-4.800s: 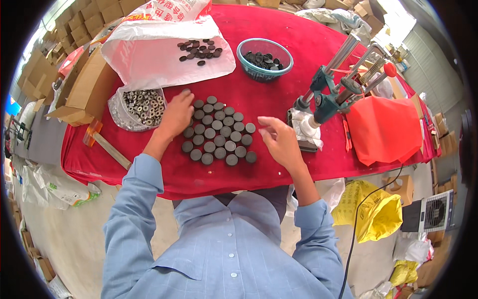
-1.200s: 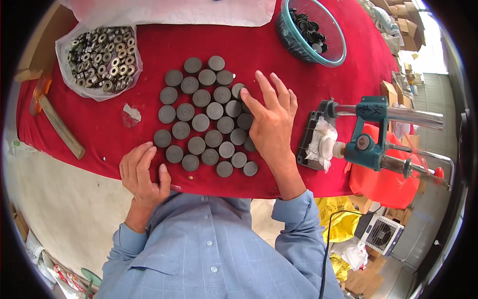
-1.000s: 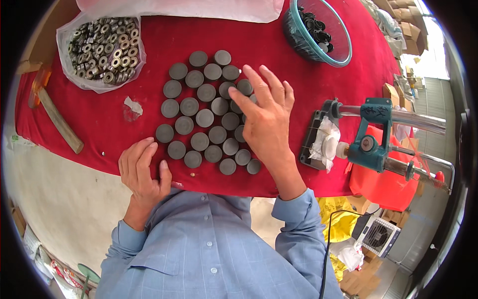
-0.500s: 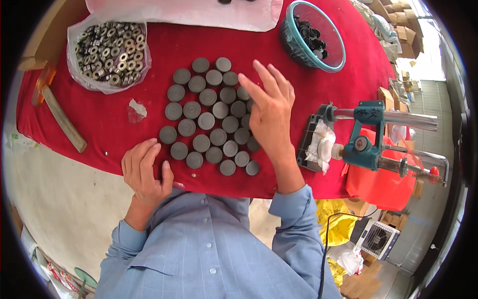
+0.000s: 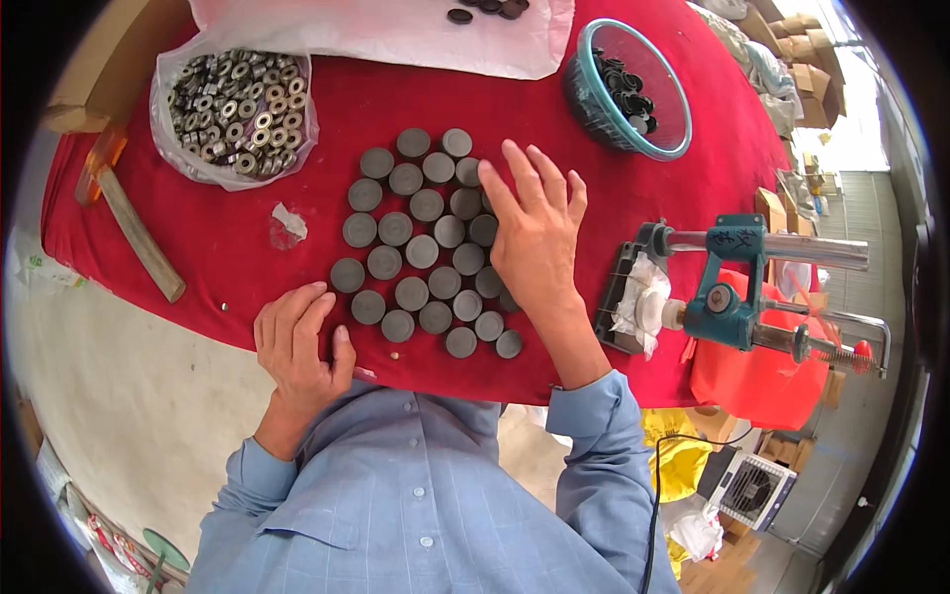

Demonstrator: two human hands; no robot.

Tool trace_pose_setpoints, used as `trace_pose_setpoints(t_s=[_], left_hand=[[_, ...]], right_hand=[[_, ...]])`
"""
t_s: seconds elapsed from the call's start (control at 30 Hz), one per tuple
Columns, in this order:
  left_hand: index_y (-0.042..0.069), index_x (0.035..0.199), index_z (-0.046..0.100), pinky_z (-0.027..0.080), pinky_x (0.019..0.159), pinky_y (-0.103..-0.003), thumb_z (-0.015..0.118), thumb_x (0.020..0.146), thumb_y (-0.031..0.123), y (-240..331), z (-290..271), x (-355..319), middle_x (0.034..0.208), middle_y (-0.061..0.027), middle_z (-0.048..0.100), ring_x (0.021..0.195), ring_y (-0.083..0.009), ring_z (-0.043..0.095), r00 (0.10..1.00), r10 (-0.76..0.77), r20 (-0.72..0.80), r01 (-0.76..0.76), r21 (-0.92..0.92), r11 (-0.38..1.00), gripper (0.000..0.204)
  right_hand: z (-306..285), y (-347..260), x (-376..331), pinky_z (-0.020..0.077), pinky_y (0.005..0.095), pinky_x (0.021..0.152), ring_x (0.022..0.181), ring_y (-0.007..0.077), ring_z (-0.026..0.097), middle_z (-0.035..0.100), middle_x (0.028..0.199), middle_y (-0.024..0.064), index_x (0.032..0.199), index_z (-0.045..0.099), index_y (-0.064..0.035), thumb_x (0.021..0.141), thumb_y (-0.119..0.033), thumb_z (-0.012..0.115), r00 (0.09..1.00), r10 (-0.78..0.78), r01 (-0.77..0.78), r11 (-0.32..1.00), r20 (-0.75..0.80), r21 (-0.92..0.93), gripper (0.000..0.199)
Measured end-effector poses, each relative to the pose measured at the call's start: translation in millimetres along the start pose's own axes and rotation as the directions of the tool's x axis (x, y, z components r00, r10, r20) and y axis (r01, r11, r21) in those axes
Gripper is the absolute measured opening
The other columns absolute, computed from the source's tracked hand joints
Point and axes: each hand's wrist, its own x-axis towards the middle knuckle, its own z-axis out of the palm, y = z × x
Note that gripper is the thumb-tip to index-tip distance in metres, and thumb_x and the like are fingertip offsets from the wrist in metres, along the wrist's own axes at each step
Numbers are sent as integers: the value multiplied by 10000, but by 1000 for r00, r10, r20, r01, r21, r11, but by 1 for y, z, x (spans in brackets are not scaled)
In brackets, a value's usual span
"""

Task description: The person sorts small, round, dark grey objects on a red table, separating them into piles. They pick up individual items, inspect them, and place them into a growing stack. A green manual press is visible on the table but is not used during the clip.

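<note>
Grey discs, about thirty, lie between left hand and right hand, each grip apart; one hammer.

Open room around the discs
Bare cloth parts them from the bearing bag and bowl — on the right the press blocks, with a strip free beside the right hand.

dark grey discs left of the right hand, teal-and-silver press to its right, teal bowl beyond it, red cloth beneath.
</note>
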Motion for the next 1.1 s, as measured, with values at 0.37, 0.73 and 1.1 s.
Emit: trace_pose_setpoints(t_s=[0.37,0.73,1.1], left_hand=[[30,1239,706,503,951,-472,725,834,132,-1,1,-2,1259,-149,735,1086,-337,701,1000,-3,-2,3,12,1000,417],[-12,1463,620,411,1152,-502,716,911,100,3,-28,55,1474,-188,643,1352,-387,576,978,-51,200,77,-124,989,571],[76,1519,621,322,1243,-560,675,1056,310,-23,35,121,1622,-82,575,1485,-320,514,905,96,415,-172,149,974,522]], right_hand=[[12,-19,2,342,664,1181,1450,388,505,586,1538,116,1309,769,-209,801,63,683,1000,-22,19,987,15,161,583],[-59,10,-40,479,488,1134,1322,390,631,678,1429,183,1329,749,-64,834,85,623,956,265,-196,895,-123,400,532],[-26,-5,-136,519,478,1091,1286,383,636,689,1396,164,1284,744,-24,863,111,644,865,494,-423,812,-87,402,453]])
